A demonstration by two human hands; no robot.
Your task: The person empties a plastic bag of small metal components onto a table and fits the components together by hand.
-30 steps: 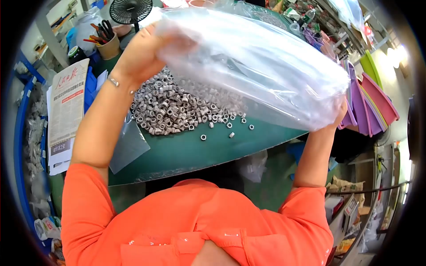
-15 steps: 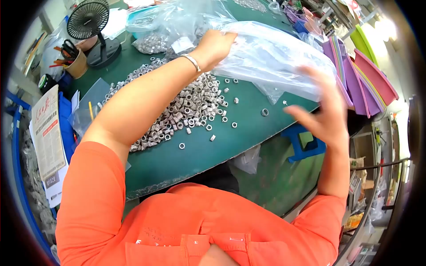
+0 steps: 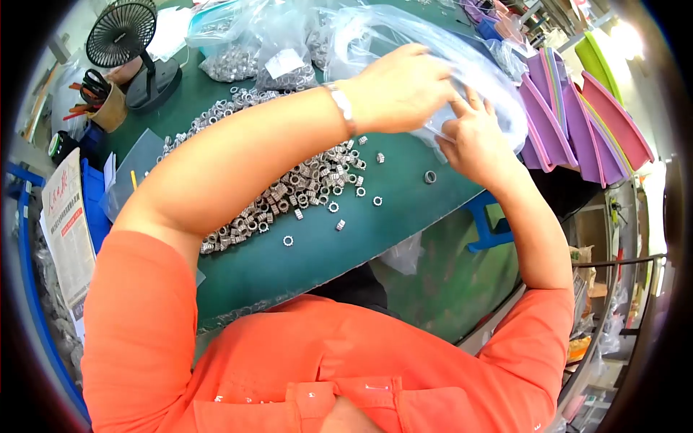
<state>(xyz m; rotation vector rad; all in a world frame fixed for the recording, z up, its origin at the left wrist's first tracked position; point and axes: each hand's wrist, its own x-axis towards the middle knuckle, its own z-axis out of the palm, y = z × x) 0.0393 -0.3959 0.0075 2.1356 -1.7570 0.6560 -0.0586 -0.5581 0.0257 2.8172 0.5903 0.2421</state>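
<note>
A large clear plastic bag (image 3: 375,32) lies bunched across the far right of the green table. My left hand (image 3: 401,90) reaches over it from the left, palm down, its fingers closed on the film; their tips are partly hidden. Close beside it, my right hand (image 3: 476,141) has its fingers bent at the bag's near edge, seemingly pinching the film. Below my left forearm spreads a heap of small ridged metal rings (image 3: 289,198). Several rings lie loose nearby, and one darker ring (image 3: 430,177) sits apart on the right.
Bags of metal parts (image 3: 232,63) stand at the back, one bearing a white label (image 3: 284,63). A black fan (image 3: 123,36) and a cup of tools (image 3: 112,108) are at the left. Purple and pink bins (image 3: 552,115) stand right, above a blue stool (image 3: 487,227).
My right hand has moved left from the air onto the bag, near my left hand. My left hand has shifted right and nearer, and the bag is now more bunched.
</note>
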